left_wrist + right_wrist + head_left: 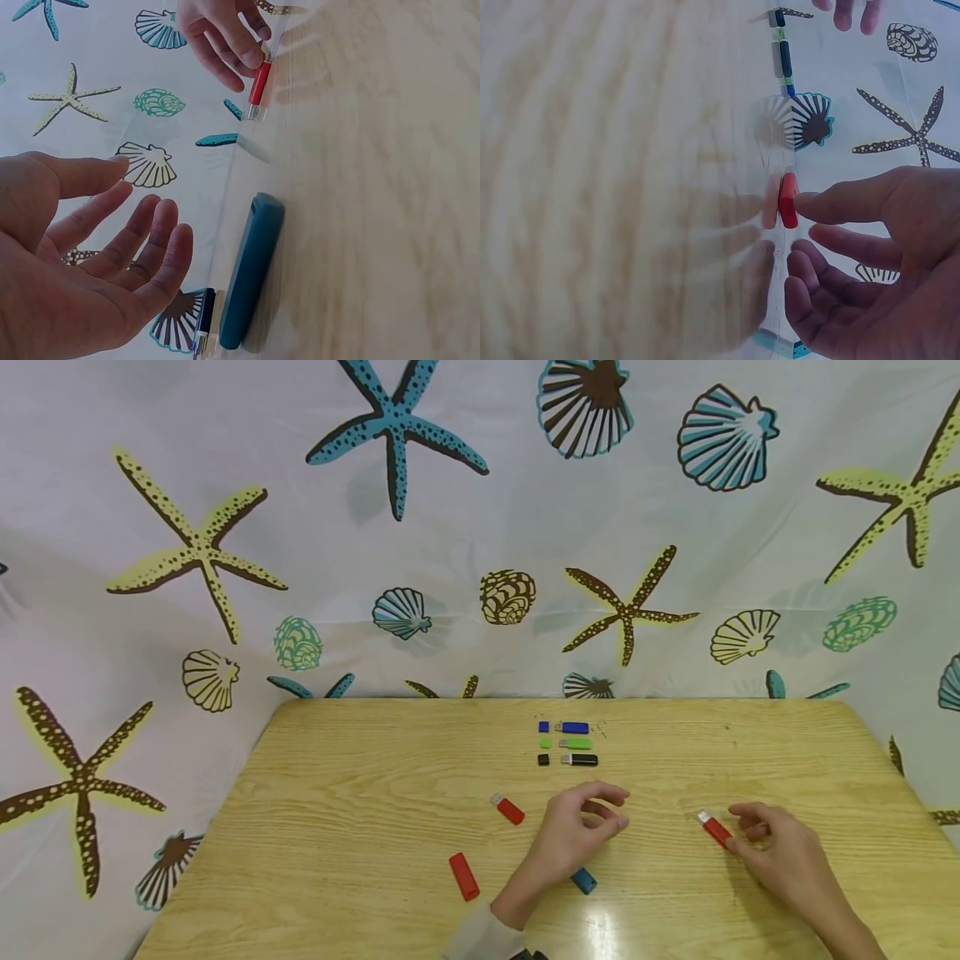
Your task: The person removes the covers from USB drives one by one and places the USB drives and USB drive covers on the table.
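At the right of the head view, a red USB stick [716,830] lies on the table with its metal plug facing away to the left. My right hand [780,852] is at its near end; the thumb touches the stick while the other fingers stay apart from it, as the right wrist view shows with the red stick [788,200]. My left hand [573,827] hovers mid-table, fingers loosely bent and holding nothing. Below its wrist lies a teal USB stick [583,882], partly hidden in the head view; the left wrist view shows its long teal body [253,270].
Toward the back, blue [575,727], green [579,744] and black [583,760] USB sticks lie in rows, each with its cap to the left. Left of my left hand are an uncapped red stick [510,810] and a longer red stick [464,877]. A shell-patterned curtain [450,543] hangs behind the wooden table [337,793].
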Demonstrator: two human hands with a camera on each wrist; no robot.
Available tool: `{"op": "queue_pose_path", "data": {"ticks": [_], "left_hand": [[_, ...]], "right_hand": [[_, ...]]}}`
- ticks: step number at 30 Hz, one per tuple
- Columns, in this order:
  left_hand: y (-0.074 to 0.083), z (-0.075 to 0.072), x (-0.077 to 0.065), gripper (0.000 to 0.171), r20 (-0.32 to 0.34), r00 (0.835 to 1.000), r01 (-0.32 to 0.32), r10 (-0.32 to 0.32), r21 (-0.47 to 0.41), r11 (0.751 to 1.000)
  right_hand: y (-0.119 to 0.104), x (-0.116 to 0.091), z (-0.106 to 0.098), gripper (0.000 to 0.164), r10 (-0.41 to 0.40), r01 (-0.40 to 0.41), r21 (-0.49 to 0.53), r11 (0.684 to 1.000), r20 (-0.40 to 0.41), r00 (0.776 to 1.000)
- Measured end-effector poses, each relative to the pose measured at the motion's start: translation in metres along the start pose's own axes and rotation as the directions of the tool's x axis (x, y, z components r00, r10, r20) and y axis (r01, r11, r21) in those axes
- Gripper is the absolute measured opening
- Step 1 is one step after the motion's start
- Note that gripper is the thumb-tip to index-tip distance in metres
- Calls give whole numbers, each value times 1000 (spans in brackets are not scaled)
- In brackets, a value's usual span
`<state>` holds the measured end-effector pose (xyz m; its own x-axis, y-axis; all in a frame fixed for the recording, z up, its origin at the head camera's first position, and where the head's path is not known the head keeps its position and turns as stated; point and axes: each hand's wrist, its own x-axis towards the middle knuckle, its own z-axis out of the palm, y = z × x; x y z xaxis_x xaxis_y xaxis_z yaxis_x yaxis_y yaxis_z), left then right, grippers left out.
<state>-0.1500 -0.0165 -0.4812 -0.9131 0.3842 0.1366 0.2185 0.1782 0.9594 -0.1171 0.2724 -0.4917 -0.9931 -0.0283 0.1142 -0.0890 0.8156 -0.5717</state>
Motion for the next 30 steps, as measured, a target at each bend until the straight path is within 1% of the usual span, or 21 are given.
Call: {"op": "queue_pose_path", "data": {"ticks": [6, 13, 18, 21, 25, 28, 30], "left_hand": [[0, 12, -2, 24, 35, 999, -10, 11, -15, 1000], [3, 23, -4, 22, 61, 998, -4, 5, -29, 1000], [5, 27, -5, 22, 77, 997, 12, -9, -46, 999], [6, 30, -5, 23, 83, 997, 14, -9, -59, 998], [6, 33, -5, 22, 99, 995, 25, -17, -77, 997], [6, 37, -5, 22, 111, 994, 33, -24, -77, 996], [6, 39, -5, 22, 116, 993, 35, -26, -71, 997]], "right_hand": [[0, 2, 0, 26, 0, -2, 24, 1000, 75, 997], [-3, 1, -1, 19, 18, -24, 52, 998, 113, 993], [-8, -3, -3, 15, 7, -15, 77, 997, 102, 995], [-12, -6, -5, 16, -10, 2, 95, 996, 84, 996], [-18, -10, -8, 17, -26, 15, 118, 993, 87, 996], [-24, -12, -11, 18, -41, 31, 126, 992, 84, 996], [-28, -15, -12, 19, -55, 45, 134, 990, 67, 996]]}}
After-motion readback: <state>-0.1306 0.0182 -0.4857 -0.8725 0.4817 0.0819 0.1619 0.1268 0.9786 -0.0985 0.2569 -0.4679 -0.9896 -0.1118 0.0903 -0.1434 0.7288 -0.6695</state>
